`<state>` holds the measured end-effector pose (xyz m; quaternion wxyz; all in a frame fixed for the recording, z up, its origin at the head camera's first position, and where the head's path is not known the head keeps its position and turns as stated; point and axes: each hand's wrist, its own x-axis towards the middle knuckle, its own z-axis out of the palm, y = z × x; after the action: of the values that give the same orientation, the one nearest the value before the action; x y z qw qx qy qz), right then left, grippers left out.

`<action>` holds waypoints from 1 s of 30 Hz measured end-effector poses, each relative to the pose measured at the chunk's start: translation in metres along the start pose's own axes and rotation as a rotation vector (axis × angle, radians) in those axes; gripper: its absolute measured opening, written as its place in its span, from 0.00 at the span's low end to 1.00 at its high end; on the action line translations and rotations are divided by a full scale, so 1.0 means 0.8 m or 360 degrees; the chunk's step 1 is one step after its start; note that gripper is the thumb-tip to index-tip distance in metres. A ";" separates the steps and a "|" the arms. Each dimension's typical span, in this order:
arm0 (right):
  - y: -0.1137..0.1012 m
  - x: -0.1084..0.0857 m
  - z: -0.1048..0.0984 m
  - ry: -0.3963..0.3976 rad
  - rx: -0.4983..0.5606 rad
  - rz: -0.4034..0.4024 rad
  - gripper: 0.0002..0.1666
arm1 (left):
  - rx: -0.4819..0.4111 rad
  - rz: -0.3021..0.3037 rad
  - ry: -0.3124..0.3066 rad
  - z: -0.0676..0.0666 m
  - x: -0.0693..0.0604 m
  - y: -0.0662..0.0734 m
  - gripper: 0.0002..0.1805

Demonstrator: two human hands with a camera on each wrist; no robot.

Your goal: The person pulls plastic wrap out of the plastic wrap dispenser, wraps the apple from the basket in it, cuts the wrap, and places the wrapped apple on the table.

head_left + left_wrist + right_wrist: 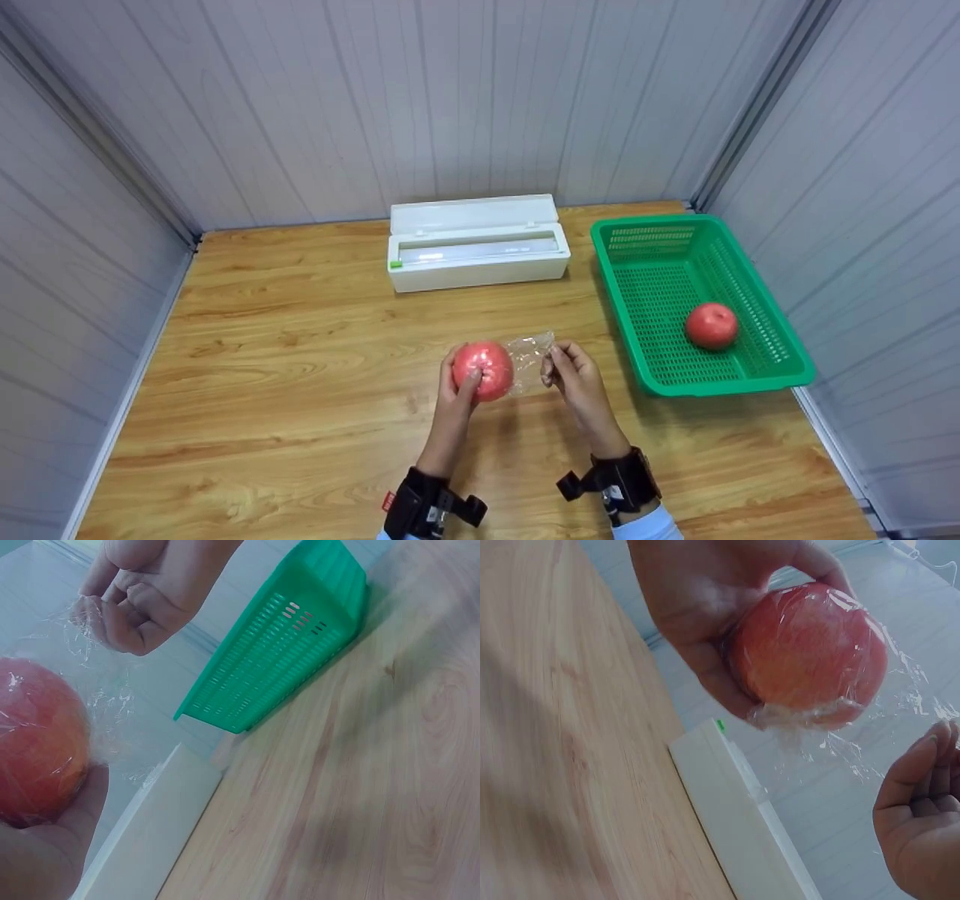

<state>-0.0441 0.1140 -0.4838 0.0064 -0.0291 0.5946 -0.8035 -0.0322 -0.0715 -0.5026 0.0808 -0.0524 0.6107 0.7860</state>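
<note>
Sitting inside the curled left hand (454,399), the red fruit (490,361) trails clear film (529,356) (pinched by the right hand (580,379)).

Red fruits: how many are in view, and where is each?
2. One red fruit is held in the left hand, with clear film on it; the second red fruit sits inside the green basket.

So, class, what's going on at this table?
A person's left hand holds a red fruit with clear film over it, and the right hand pinches the film's loose end off to the side. A second red fruit lies in the green basket; an open white box stands farther back.
</note>
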 end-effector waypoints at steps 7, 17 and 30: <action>0.004 0.004 0.002 0.0074 -0.0758 -0.0214 0.10 | 0.0058 0.0027 0.0003 0.000 -0.001 -0.001 0.34; 0.019 0.004 0.011 0.0169 -0.1541 -0.0674 0.04 | 0.0052 0.0158 0.0015 0.005 -0.004 -0.004 0.33; 0.031 0.003 0.027 0.0114 -0.1693 -0.0732 0.04 | -0.0029 0.0175 -0.0083 0.006 -0.007 -0.005 0.36</action>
<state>-0.0462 0.0863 -0.5014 -0.2040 -0.1296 0.8947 -0.3756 -0.0261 -0.0664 -0.5040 0.0529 0.0011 0.6031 0.7959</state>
